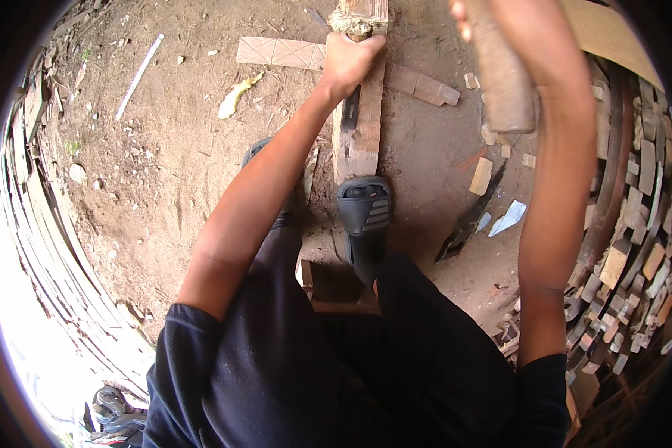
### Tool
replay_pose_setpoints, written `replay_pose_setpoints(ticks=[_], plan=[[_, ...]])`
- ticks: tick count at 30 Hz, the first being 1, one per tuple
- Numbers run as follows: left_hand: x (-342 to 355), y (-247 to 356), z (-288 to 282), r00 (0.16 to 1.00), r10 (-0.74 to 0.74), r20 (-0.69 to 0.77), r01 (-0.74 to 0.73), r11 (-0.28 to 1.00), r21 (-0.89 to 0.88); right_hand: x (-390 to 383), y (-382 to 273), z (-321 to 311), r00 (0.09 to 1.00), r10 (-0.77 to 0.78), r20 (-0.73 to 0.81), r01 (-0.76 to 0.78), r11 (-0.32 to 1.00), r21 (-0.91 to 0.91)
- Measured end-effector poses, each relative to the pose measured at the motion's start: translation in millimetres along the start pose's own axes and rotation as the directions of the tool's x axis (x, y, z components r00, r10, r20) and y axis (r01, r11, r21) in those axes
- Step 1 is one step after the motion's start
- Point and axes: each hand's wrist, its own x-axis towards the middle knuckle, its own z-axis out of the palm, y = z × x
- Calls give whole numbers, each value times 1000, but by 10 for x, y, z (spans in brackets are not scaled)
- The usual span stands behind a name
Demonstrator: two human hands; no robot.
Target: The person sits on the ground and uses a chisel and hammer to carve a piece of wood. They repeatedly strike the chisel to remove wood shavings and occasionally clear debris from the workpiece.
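Note:
My left hand is closed around a chisel. The handle's frayed, splayed end sticks out beyond my fist, and its dark blade points back toward me over a wooden beam. Raised at the upper right, my right hand grips a thick, rounded wooden mallet; most of that hand is cut off by the top edge. Mallet and chisel are well apart. My right foot, in a black slide sandal, is at the beam's near end.
A flat plank with scored lines lies crosswise by the beam. Stacked timber lines the right side, and more boards the left. Wood offcuts, a pale strip and a yellowish scrap lie on the dirt.

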Motion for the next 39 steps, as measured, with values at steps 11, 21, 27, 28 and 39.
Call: replay_pose_setpoints(ticks=[11, 21, 27, 28, 39], plan=[[-24, -25, 2, 995, 83, -51, -86, 995, -49, 22, 135, -32, 962, 170, 213, -191, 978, 80], [-2, -13, -86, 1000, 5, -24, -6, 999, -43, 136, 401, -47, 907, 247, 340, -247, 968, -45], [-24, 34, -70, 999, -51, -17, 51, 998, -28, 2, 403, -103, 916, 228, 331, -259, 964, 54], [-18, 24, -8, 999, -40, -2, 40, 998, -44, -41, 391, -128, 930, 239, 279, -260, 965, 41], [67, -100, -108, 1000, 7, -8, -7, 999, -52, -78, 146, 96, 990, -20, 138, 45, 982, -185]])
